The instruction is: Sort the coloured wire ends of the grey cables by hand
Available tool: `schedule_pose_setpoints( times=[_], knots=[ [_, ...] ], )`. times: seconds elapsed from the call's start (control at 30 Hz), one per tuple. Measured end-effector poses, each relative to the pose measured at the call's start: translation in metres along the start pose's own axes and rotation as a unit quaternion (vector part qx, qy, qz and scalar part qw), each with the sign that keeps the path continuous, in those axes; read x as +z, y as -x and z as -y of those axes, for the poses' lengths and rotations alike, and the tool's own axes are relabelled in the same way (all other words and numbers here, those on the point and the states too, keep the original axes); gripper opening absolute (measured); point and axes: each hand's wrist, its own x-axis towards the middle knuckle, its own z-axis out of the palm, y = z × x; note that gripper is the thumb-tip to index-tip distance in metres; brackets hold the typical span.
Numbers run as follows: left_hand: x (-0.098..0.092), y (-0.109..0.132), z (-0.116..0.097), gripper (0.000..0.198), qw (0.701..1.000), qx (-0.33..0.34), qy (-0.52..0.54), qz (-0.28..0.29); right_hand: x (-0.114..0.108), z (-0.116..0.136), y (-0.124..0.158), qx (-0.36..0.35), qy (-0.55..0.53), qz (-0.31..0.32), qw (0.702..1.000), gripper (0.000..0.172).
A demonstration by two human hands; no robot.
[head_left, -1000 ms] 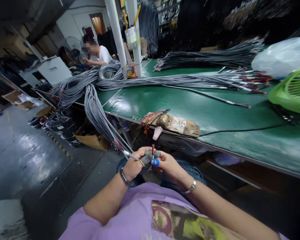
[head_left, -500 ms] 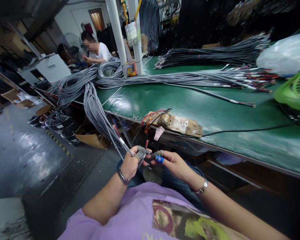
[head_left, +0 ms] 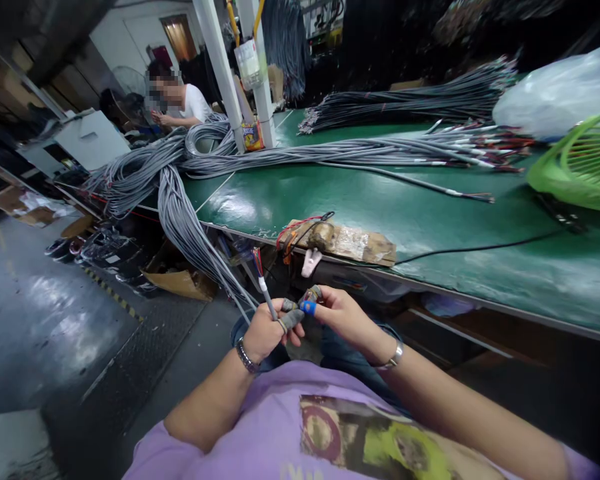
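Observation:
My left hand, with grey finger covers, is closed around a grey cable. Its end stands up above the fist, with a white sleeve and several thin coloured wires showing. My right hand, wearing a blue band and a grey cover on its fingers, pinches at the left fingertips. What lies between those fingers is too small and hidden to tell. A bundle of grey cables hangs off the bench edge and runs down behind my left hand.
On the green bench lie long grey cables and a dark cable bundle. A taped wooden block with wires sits at the front edge. To the right are a green fan and a plastic bag. A person sits beyond.
The wired cable end has swung from leaning left along the bundle to standing nearly upright above my left hand. My right fingers have curled in more tightly against the left ones.

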Motion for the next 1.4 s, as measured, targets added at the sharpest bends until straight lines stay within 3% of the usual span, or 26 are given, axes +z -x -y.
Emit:
schedule_pose_setpoints(
  times=[0.23,0.33,0.57,0.77,0.93,1.13,1.3,1.4],
  knots=[
    [0.003,-0.002,-0.008,0.031,0.998,-0.052,-0.018,0.037,0.001,0.014,-0.001,-0.037,0.074,0.058,0.995,0.024],
    [0.006,-0.001,-0.009,0.028,0.999,-0.037,0.003,0.008,0.0,0.015,-0.004,-0.034,0.067,0.05,0.996,0.026],
    [0.011,-0.004,-0.005,0.032,0.993,0.015,0.092,-0.079,0.001,-0.003,-0.005,0.031,-0.079,-0.028,0.996,0.03],
    [0.016,-0.006,-0.003,0.028,0.984,0.013,0.125,-0.126,0.002,-0.007,-0.001,-0.038,-0.041,-0.031,0.998,0.026],
    [0.018,-0.007,-0.004,0.026,0.981,0.032,0.113,-0.152,0.001,-0.009,0.0,-0.051,-0.006,-0.032,0.998,0.025],
    [0.008,-0.006,-0.007,0.024,0.985,0.028,0.109,-0.128,-0.009,-0.009,-0.001,-0.032,-0.03,0.003,0.999,0.025],
    [0.003,-0.008,-0.014,0.027,0.988,0.017,0.117,-0.096,-0.026,-0.012,-0.015,0.051,-0.174,-0.077,0.98,0.032],
    [0.005,-0.011,-0.019,0.028,0.992,0.0,0.112,-0.059,-0.031,-0.007,-0.029,0.099,-0.241,-0.057,0.964,0.036]
  ],
)
